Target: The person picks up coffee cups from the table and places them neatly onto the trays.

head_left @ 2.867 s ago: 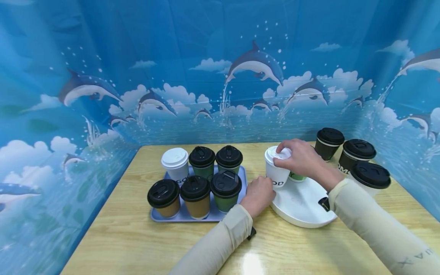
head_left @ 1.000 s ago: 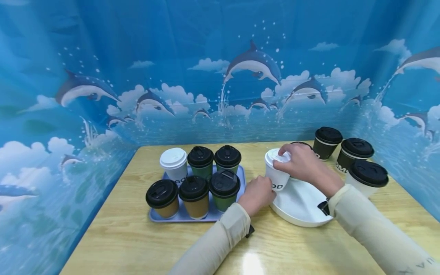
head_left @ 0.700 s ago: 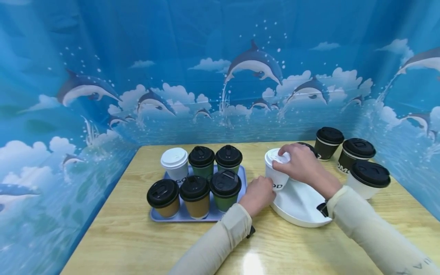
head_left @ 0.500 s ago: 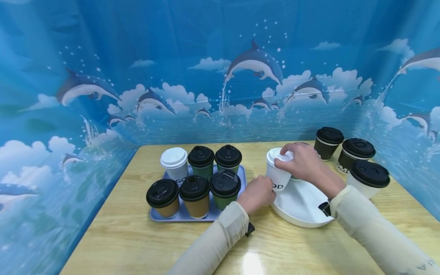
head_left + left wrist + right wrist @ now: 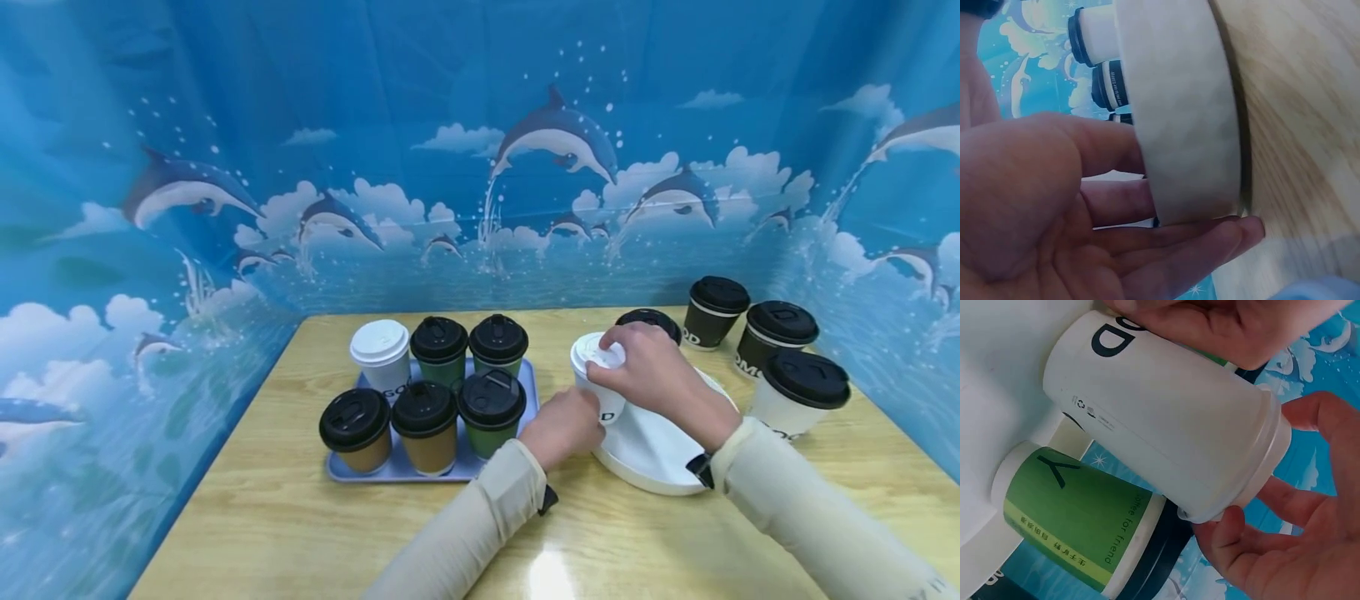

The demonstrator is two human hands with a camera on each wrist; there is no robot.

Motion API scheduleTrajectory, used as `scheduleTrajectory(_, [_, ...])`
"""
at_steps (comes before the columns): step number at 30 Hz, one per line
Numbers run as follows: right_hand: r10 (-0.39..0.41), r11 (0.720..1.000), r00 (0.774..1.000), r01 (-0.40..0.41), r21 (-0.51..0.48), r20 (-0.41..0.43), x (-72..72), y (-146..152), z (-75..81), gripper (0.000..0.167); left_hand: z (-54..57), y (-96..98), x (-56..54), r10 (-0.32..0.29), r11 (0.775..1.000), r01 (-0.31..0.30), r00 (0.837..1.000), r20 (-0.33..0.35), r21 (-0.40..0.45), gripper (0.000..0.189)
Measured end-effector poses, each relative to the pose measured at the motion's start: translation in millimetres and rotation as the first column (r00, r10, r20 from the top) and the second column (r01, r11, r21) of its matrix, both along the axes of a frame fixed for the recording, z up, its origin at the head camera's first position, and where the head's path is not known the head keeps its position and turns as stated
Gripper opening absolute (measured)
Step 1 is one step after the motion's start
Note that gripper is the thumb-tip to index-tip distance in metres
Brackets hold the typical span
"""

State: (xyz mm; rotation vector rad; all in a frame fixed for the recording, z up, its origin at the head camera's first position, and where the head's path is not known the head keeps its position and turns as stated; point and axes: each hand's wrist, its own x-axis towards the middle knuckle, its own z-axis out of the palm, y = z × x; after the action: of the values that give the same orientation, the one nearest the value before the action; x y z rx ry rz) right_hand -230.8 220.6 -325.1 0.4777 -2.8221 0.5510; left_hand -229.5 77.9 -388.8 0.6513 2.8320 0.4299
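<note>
My right hand point(image 5: 648, 371) pinches the white lid of a white paper coffee cup point(image 5: 1166, 419), thumb and fingers round the lid's edge. The cup leans slightly over the left part of a white round tray point(image 5: 648, 477); whether its base touches the tray is unclear. My left hand point(image 5: 564, 429) grips the tray's left side, with some fingers inside the rim and others against the outer wall point(image 5: 1185, 119). Close to the held cup, a green coffee cup point(image 5: 1079, 519) with a black lid stands on the tray, mostly hidden behind my right hand in the head view.
A purple rectangular tray point(image 5: 467, 464) on the left carries several lidded cups in two rows. To the right, two black cups point(image 5: 708, 321) and a white cup with a black lid point(image 5: 787, 408) stand on the wooden table. A dolphin-print curtain point(image 5: 480, 167) encloses the back and sides.
My right hand and the white cup have shifted slightly left and toward me. The green cup's black lid now shows more behind the hand. My left hand stays at the tray's rim.
</note>
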Motion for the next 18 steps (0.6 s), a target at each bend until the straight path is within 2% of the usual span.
scheduleTrajectory(3, [-0.016,1.000,1.000,0.016,-0.011,-0.001,0.7,-2,0.1,0.042,1.0,-1.1,-0.7,0.010,1.000,-0.010,1.000,0.007,-0.008,0.008])
scheduleTrajectory(7, [-0.058,0.998,0.998,0.058,-0.022,0.009,-2.5,0,-0.8,0.045,0.0,-0.4,-1.9,-0.008,1.000,0.008,1.000,-0.010,-0.027,0.010])
scheduleTrajectory(11, [-0.085,0.996,0.996,0.085,-0.025,0.018,-6.9,6,-4.3,0.045,-0.9,0.7,-1.9,-0.012,1.000,0.012,1.000,0.003,-0.024,0.012])
scheduleTrajectory(14, [-0.086,0.995,0.996,0.087,-0.045,0.027,-7.6,9,-7.1,0.044,-1.7,0.8,-2.1,-0.008,1.000,0.008,1.000,0.001,-0.018,0.013])
scheduleTrajectory(18, [-0.062,0.995,0.998,0.063,-0.074,0.023,-7.1,8,-10.6,0.042,-4.3,0.7,-3.2,-0.022,1.000,0.021,0.999,-0.036,-0.022,0.015])
